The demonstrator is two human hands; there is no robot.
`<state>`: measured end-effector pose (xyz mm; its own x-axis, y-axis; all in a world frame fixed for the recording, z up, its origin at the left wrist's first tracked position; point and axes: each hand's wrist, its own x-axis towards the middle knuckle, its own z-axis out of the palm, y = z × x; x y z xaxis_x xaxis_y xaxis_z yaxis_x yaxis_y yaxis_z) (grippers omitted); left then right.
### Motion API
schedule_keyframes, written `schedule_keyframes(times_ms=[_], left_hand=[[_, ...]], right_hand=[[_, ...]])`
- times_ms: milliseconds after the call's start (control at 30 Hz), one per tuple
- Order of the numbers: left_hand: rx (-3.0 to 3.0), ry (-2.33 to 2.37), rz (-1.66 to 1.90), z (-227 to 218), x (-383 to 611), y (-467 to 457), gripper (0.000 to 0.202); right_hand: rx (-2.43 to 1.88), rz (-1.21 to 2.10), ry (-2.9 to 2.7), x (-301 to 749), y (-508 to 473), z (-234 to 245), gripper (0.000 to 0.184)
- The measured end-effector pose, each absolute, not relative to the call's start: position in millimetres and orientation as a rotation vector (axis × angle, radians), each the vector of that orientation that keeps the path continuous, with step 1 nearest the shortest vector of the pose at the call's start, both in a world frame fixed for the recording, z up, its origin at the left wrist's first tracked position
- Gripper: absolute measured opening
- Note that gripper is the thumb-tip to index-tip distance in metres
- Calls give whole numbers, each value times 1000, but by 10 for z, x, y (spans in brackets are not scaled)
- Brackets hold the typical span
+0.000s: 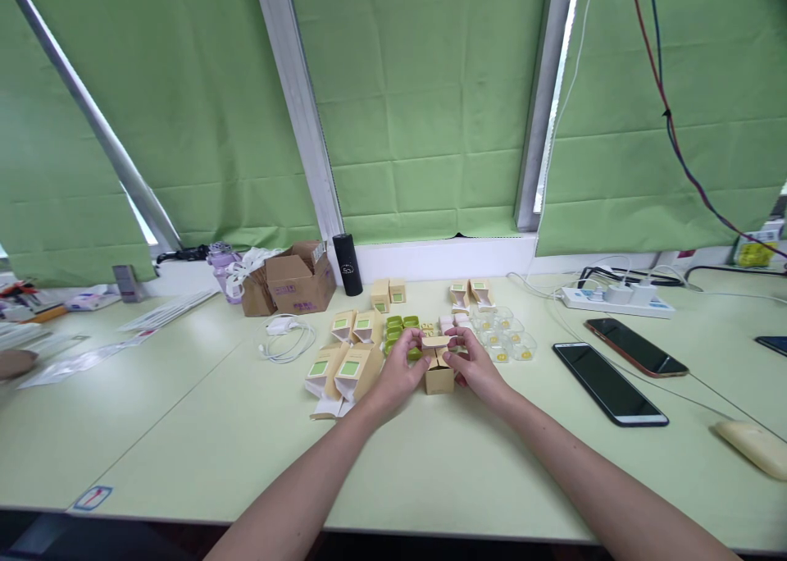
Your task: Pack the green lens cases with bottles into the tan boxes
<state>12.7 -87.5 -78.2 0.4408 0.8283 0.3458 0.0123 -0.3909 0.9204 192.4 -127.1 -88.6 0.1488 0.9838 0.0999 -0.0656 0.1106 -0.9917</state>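
Note:
Between my two hands stands a small kraft paper box [439, 380], its top flaps open and raised. My left hand [401, 370] has its thumb and fingers on the box's left flaps. On the other side my right hand [478, 367] pinches the right flaps. Close behind are green small cups [394, 329], pale pink pieces [453, 321] and clear plastic cups with yellow centres [499, 341]. Several unfolded kraft boxes [358, 371] with green labels lie to the left of my left hand. What is inside the held box is hidden.
Two closed kraft boxes [380, 293] and two open ones [481, 293] stand farther back. A cardboard carton [301, 280], a black bottle [348, 264] and a white cable [287, 335] are left. Two phones [608, 383], a power strip [618, 301] and a mouse [753, 446] lie right.

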Motion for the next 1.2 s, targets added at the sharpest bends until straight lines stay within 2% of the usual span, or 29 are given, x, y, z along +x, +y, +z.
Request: schedule_keyframes(times_ms=[267,533,900,1200], left_hand=[[1818,730,1065,-742,118,-884,13],[1783,712,1078,-697,143,-903,18],[1771,733,1052,-674,127,-928,21],[1769,733,1065,-652,131,-940,20]], right_hand=[[-1135,1039,-1101,1924,-1281,-855,48],[-1146,1054,-1108,1915,-1294,-821,46],[-1028,1023,-1144,1953,-1240,-957,31],[-938,577,-1400,1994,-1310,-921,15]])
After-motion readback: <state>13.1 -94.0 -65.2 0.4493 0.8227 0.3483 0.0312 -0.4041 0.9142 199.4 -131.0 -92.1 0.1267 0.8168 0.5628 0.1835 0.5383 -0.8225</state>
